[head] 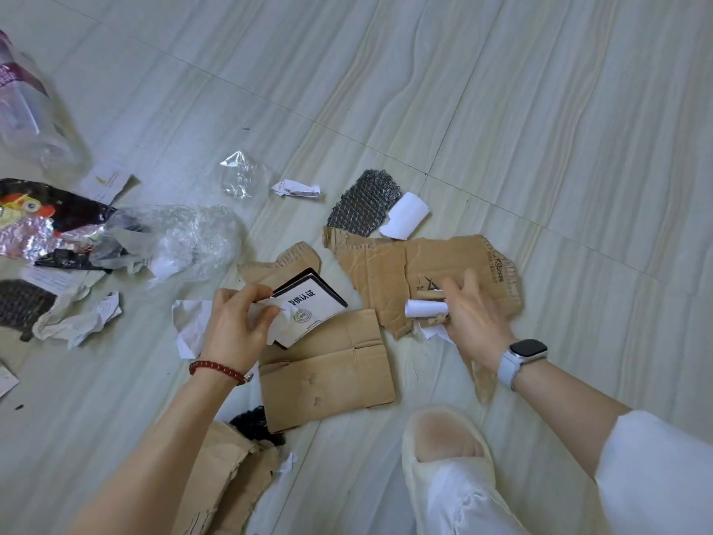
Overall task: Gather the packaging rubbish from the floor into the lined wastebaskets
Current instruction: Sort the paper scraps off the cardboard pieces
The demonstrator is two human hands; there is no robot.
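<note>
We advise: keep both grips firm, collect loose scraps before rising. Left hand (237, 322) closed on printed card (308, 308) plus crumpled white paper, mid-floor. Right hand (468, 316) gripping rolled paper (424, 307), possibly cardboard scrap too; view poor. Torn cardboard (420, 272) flat, creased, beneath it. Wastebaskets unseen.

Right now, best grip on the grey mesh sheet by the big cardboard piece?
Probably pinch the grey mesh sheet at its far, free edge, from above. Its near end seems tucked under the torn cardboard, and a white paper roll crowds its right side.
</note>
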